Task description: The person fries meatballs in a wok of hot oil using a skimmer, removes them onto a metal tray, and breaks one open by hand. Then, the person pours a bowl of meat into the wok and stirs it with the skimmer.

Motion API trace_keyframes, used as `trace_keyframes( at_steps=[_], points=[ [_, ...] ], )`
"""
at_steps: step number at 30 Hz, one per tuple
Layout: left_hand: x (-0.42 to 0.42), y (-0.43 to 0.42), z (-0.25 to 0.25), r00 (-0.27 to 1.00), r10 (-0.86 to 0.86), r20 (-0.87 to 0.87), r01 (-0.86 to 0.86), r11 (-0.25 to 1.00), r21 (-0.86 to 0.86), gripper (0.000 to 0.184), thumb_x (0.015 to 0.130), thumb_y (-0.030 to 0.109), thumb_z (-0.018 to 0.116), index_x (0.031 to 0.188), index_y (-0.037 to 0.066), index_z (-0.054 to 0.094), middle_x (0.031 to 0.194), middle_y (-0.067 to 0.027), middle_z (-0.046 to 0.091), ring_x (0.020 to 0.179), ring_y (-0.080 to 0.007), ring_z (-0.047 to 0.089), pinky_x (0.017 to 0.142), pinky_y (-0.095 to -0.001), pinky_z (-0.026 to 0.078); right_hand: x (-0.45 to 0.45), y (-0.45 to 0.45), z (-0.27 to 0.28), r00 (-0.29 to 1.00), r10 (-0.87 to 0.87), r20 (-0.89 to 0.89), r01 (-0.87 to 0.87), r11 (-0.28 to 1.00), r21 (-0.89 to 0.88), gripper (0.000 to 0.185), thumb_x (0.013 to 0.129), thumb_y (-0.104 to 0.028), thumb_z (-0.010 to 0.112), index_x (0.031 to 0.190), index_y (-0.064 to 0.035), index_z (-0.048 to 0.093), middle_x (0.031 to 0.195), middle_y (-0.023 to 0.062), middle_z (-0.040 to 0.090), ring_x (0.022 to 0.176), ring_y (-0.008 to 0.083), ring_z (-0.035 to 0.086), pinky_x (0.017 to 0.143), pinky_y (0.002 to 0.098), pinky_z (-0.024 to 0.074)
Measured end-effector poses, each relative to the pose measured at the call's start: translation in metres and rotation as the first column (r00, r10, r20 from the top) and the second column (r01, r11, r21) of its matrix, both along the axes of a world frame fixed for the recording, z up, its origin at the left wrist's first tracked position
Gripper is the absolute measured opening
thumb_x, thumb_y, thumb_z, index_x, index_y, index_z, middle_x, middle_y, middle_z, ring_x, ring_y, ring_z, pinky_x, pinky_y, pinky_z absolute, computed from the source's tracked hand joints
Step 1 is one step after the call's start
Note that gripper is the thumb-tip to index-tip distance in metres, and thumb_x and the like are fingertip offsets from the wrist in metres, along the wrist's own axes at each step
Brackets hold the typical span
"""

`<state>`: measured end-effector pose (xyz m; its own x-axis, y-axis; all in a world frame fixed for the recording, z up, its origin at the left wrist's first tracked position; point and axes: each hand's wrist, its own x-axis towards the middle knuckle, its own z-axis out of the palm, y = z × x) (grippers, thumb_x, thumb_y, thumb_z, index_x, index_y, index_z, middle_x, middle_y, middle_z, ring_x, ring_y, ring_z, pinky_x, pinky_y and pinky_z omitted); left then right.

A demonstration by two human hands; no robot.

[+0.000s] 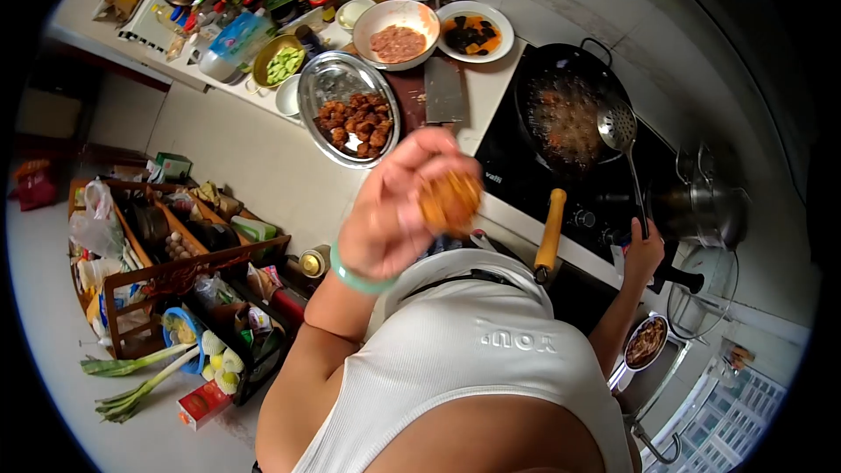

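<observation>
Golden-brown fried piece (451, 201) in the left hand (383, 215), slotted skimmer (618, 126) in the right hand (645, 252).
In the head view, the left thumb and fingers pinch the piece, held up near the steel platter (326, 79) of browned chunks (370, 119); the right fingers wrap the skimmer's handle, its bowl at the edge of the bubbling wok (528, 103).

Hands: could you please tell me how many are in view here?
2: the left hand, near the middle of the picture, holding a browned piece of food; the right hand, by the stove, gripping the slotted ladle. I see no others.
</observation>
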<state>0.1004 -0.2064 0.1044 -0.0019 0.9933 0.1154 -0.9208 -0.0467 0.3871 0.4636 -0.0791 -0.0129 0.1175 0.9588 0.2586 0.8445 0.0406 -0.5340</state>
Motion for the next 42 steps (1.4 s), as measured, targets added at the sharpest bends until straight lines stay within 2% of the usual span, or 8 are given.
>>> trace_keyframes(
  at_steps=[4, 8, 13, 19, 22, 30, 36, 42],
  points=[
    [0.036, 0.002, 0.04, 0.961, -0.096, -0.261, 0.184, 0.924, 0.336, 0.059, 0.059, 0.005, 0.072, 0.111, -0.002, 0.043, 0.104, -0.014, 0.053, 0.097, -0.0185, 0.051, 0.076, -0.0277, 0.044, 0.002, 0.0, 0.0, 0.999, -0.031, 0.018, 0.032, 0.999, -0.039, 0.027, 0.081, -0.024, 0.06, 0.095, -0.0014, 0.061, 0.065, 0.0121, 0.058, 0.056, 0.0199, 0.053, 0.053, 0.0303, 0.0404],
    [0.067, 0.005, 0.074, 0.977, 0.017, -0.214, 0.051, 0.95, 0.308, 0.028, 0.067, 0.016, 0.071, 0.083, -0.002, 0.055, 0.073, -0.0188, 0.06, 0.062, -0.0249, 0.058, 0.056, -0.0303, 0.047, 0.004, 0.0, -0.001, 0.998, -0.059, 0.021, 0.061, 0.996, -0.07, 0.027, 0.081, -0.025, 0.06, 0.096, -0.0034, 0.061, 0.067, 0.0132, 0.058, 0.059, 0.0228, 0.055, 0.056, 0.0324, 0.0423],
    [0.081, 0.02, 0.06, 0.994, -0.102, 0.03, 0.059, 0.762, 0.645, 0.046, 0.063, 0.003, 0.074, 0.101, -0.008, 0.05, 0.088, -0.0163, 0.058, 0.08, -0.0296, 0.059, 0.066, -0.037, 0.05, -0.006, -0.003, 0.013, 0.989, -0.124, 0.078, 0.136, 0.976, -0.17, 0.029, 0.081, -0.028, 0.06, 0.095, -0.0029, 0.062, 0.066, 0.0128, 0.059, 0.055, 0.0194, 0.054, 0.054, 0.0305, 0.0422],
    [0.09, 0.012, 0.074, 0.977, -0.013, 0.212, -0.11, 0.823, 0.558, 0.043, 0.066, 0.006, 0.073, 0.1, -0.009, 0.053, 0.091, -0.0182, 0.057, 0.079, -0.0289, 0.06, 0.062, -0.0349, 0.051, -0.002, -0.002, 0.01, 0.991, -0.128, 0.035, 0.132, 0.973, -0.192, 0.028, 0.081, -0.028, 0.06, 0.094, -0.003, 0.062, 0.065, 0.0135, 0.058, 0.055, 0.0206, 0.055, 0.054, 0.0309, 0.0422],
    [0.07, 0.006, 0.097, 0.941, 0.038, -0.336, 0.024, 0.984, 0.177, 0.023, 0.074, 0.018, 0.066, 0.075, -0.002, 0.056, 0.058, -0.0163, 0.056, 0.049, -0.0228, 0.055, 0.047, -0.0292, 0.045, -0.002, -0.003, 0.008, 0.991, -0.128, 0.051, 0.135, 0.97, -0.201, 0.028, 0.081, -0.028, 0.06, 0.094, -0.0028, 0.062, 0.066, 0.0137, 0.058, 0.056, 0.0209, 0.055, 0.054, 0.0309, 0.0424],
    [0.076, 0.037, 0.064, 0.979, 0.176, -0.105, -0.024, 0.609, 0.793, 0.04, 0.07, 0.017, 0.071, 0.096, -0.011, 0.058, 0.094, -0.0222, 0.053, 0.079, -0.0257, 0.059, 0.059, -0.0286, 0.051, -0.001, -0.001, 0.006, 1.0, -0.016, 0.0, 0.016, 0.998, -0.064, 0.027, 0.082, -0.026, 0.059, 0.093, -0.0021, 0.061, 0.067, 0.0139, 0.059, 0.057, 0.0236, 0.056, 0.055, 0.031, 0.0432],
    [0.086, 0.004, 0.065, 0.977, 0.178, -0.115, -0.087, 0.834, 0.545, 0.039, 0.075, 0.03, 0.065, 0.088, -0.006, 0.062, 0.088, -0.0184, 0.054, 0.066, -0.0193, 0.057, 0.053, -0.0247, 0.047, -0.001, -0.001, 0.009, 0.997, -0.013, 0.071, 0.016, 0.999, -0.05, 0.028, 0.081, -0.026, 0.059, 0.093, -0.0007, 0.061, 0.07, 0.0144, 0.061, 0.06, 0.0241, 0.058, 0.058, 0.031, 0.0442],
    [0.089, 0.01, 0.061, 0.979, 0.201, -0.031, -0.144, 0.795, 0.59, 0.039, 0.072, 0.03, 0.066, 0.087, -0.006, 0.061, 0.085, -0.0162, 0.054, 0.065, -0.0173, 0.055, 0.053, -0.0234, 0.045, -0.002, -0.001, 0.01, 1.0, -0.029, 0.01, 0.03, 0.994, -0.106, 0.026, 0.081, -0.025, 0.059, 0.092, -0.0017, 0.061, 0.067, 0.0148, 0.058, 0.058, 0.0231, 0.055, 0.057, 0.0308, 0.0428]
  ],
)
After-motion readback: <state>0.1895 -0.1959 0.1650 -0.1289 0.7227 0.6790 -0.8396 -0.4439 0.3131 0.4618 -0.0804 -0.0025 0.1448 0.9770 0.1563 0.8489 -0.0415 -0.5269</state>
